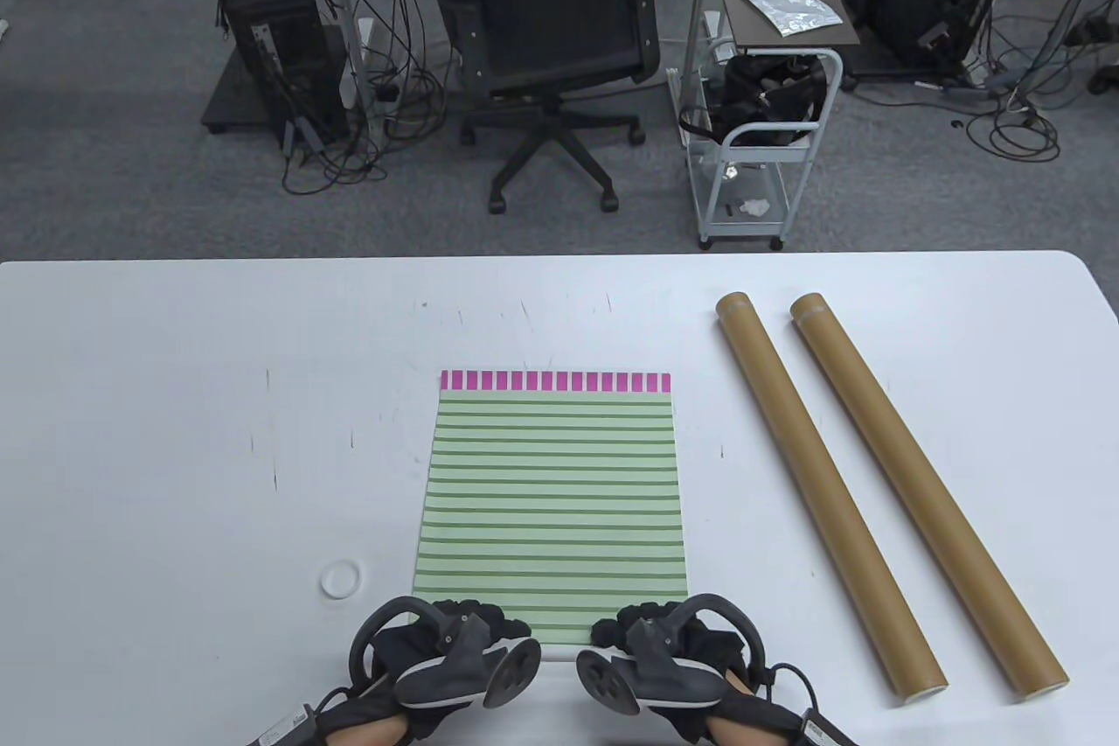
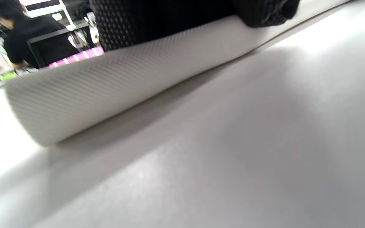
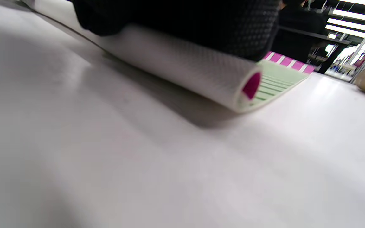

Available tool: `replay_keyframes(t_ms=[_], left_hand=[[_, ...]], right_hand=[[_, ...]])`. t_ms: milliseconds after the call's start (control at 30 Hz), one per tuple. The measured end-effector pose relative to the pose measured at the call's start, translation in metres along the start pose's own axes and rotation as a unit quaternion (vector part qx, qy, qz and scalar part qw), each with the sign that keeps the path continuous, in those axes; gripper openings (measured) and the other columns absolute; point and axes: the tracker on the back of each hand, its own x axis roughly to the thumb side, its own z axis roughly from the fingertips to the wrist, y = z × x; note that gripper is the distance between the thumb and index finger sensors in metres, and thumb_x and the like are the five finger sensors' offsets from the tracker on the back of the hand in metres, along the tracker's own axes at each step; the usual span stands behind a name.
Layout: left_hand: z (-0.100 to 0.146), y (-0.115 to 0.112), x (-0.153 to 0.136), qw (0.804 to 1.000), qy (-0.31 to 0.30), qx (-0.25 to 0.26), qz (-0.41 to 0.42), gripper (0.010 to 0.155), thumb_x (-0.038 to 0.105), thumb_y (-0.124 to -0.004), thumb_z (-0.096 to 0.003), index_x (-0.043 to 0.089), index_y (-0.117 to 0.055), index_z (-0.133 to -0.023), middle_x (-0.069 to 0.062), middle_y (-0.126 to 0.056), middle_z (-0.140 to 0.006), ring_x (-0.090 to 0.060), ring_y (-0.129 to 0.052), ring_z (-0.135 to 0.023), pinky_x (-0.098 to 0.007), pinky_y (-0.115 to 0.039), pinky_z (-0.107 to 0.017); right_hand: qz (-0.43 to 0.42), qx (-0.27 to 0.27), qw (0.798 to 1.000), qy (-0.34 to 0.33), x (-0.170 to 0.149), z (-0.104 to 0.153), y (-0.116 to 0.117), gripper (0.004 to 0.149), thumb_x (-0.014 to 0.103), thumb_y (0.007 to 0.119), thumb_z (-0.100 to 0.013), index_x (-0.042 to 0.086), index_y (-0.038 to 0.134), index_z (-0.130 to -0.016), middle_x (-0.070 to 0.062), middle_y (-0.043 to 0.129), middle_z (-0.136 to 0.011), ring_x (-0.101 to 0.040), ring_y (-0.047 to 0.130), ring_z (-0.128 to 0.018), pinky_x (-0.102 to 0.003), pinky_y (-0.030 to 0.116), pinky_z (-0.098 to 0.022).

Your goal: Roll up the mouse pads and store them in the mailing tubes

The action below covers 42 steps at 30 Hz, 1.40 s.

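A green striped mouse pad (image 1: 551,501) with a pink band at its far edge lies flat in the middle of the table. Its near edge is curled into a small white-backed roll (image 2: 131,79), which also shows in the right wrist view (image 3: 188,72) with a pink inside. My left hand (image 1: 455,619) presses on the roll's left part; its gloved fingers (image 2: 157,22) lie over it. My right hand (image 1: 651,619) presses on the roll's right part, fingers (image 3: 201,22) on top. Two brown mailing tubes (image 1: 826,492) (image 1: 927,492) lie side by side to the right, apart from both hands.
A small white round cap (image 1: 339,579) lies on the white table (image 1: 175,396) left of the pad. Beyond the table's far edge stand an office chair (image 1: 546,20) and a small cart (image 1: 761,125).
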Motion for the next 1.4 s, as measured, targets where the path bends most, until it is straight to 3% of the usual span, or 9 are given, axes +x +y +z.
replay_keyframes(t_ms=[67, 200, 333, 400, 533, 700, 800, 1333, 1400], left_hand=[[-0.001, 0.000, -0.004, 0.998, -0.012, -0.037, 0.051, 0.044, 0.045, -0.071, -0.0427, 0.039, -0.074, -0.086, 0.012, -0.090, -0.076, -0.007, -0.096, -0.065, -0.023, -0.087, -0.053], [-0.003, -0.004, -0.007, 0.999, 0.016, -0.005, 0.034, 0.046, 0.046, -0.070, -0.0415, 0.044, -0.062, -0.087, 0.017, -0.088, -0.075, -0.004, -0.097, -0.061, -0.019, -0.087, -0.049], [-0.005, -0.003, -0.003, 0.999, 0.029, -0.022, 0.021, 0.043, 0.045, -0.070, -0.0430, 0.056, -0.062, -0.083, 0.011, -0.065, -0.097, -0.008, -0.090, -0.075, -0.023, -0.085, -0.056], [-0.007, -0.002, 0.002, 0.999, 0.031, -0.016, -0.011, 0.042, 0.045, -0.070, -0.0432, 0.054, -0.063, -0.084, 0.012, -0.062, -0.097, -0.008, -0.082, -0.079, -0.025, -0.078, -0.064], [-0.004, 0.001, 0.009, 0.998, 0.033, 0.010, -0.045, 0.043, 0.047, -0.073, -0.0414, 0.049, -0.070, -0.084, 0.016, -0.085, -0.075, -0.006, -0.092, -0.048, -0.015, -0.082, -0.033], [-0.002, -0.001, 0.004, 1.000, 0.024, -0.003, -0.013, 0.044, 0.045, -0.071, -0.0436, 0.043, -0.071, -0.088, 0.016, -0.085, -0.080, -0.007, -0.095, -0.059, -0.015, -0.087, -0.043], [-0.001, -0.004, 0.000, 1.000, 0.010, -0.023, 0.006, 0.065, 0.060, -0.075, -0.0341, 0.039, -0.066, -0.095, 0.012, -0.079, -0.088, -0.010, -0.090, -0.069, -0.019, -0.083, -0.052], [0.000, -0.002, -0.007, 0.999, 0.015, 0.011, 0.029, 0.046, 0.047, -0.071, -0.0402, 0.040, -0.077, -0.085, 0.016, -0.090, -0.077, -0.007, -0.097, -0.068, -0.020, -0.087, -0.051], [0.000, -0.003, -0.010, 0.999, 0.021, 0.023, 0.036, 0.048, 0.047, -0.072, -0.0407, 0.052, -0.062, -0.087, 0.018, -0.090, -0.078, -0.009, -0.098, -0.066, -0.019, -0.088, -0.048]], right_hand=[[-0.022, 0.007, 1.000, -0.006, -0.002, 0.001, -0.001, 0.044, 0.031, 0.070, -0.040, 0.025, 0.073, -0.083, 0.000, 0.088, -0.068, -0.015, 0.095, -0.049, -0.032, 0.084, -0.044], [-0.010, 0.007, 1.000, 0.026, -0.004, -0.002, 0.003, 0.051, 0.030, 0.067, -0.040, 0.025, 0.061, -0.090, 0.003, 0.085, -0.066, -0.014, 0.094, -0.047, -0.030, 0.083, -0.041], [0.008, 0.019, 0.999, 0.029, -0.002, -0.001, 0.005, 0.060, 0.029, 0.065, -0.042, 0.031, 0.036, -0.095, -0.006, 0.056, -0.095, -0.020, 0.086, -0.065, -0.037, 0.077, -0.054], [0.019, -0.001, 1.000, 0.020, 0.002, -0.001, 0.005, 0.052, 0.026, 0.065, -0.042, 0.039, 0.046, -0.090, -0.006, 0.054, -0.094, -0.019, 0.080, -0.068, -0.038, 0.073, -0.059], [0.020, -0.006, 1.000, 0.017, 0.005, -0.001, 0.002, 0.046, 0.025, 0.069, -0.042, 0.034, 0.062, -0.087, -0.001, 0.073, -0.079, -0.016, 0.086, -0.052, -0.031, 0.079, -0.042], [-0.002, -0.001, 1.000, 0.011, 0.001, 0.000, 0.000, 0.047, 0.033, 0.070, -0.043, 0.029, 0.065, -0.089, -0.002, 0.079, -0.081, -0.018, 0.089, -0.057, -0.029, 0.081, -0.046], [-0.005, 0.012, 1.000, 0.006, -0.001, 0.001, 0.001, 0.064, 0.048, 0.075, -0.036, 0.025, 0.062, -0.094, -0.004, 0.077, -0.086, -0.020, 0.087, -0.063, -0.032, 0.079, -0.051], [-0.002, -0.008, 1.000, 0.002, -0.003, -0.001, -0.002, 0.049, 0.029, 0.069, -0.040, 0.022, 0.073, -0.088, 0.000, 0.088, -0.073, -0.016, 0.095, -0.056, -0.032, 0.083, -0.046], [0.001, -0.009, 1.000, 0.009, -0.003, -0.002, -0.002, 0.049, 0.028, 0.067, -0.040, 0.024, 0.070, -0.089, 0.002, 0.088, -0.072, -0.015, 0.095, -0.055, -0.031, 0.083, -0.046]])
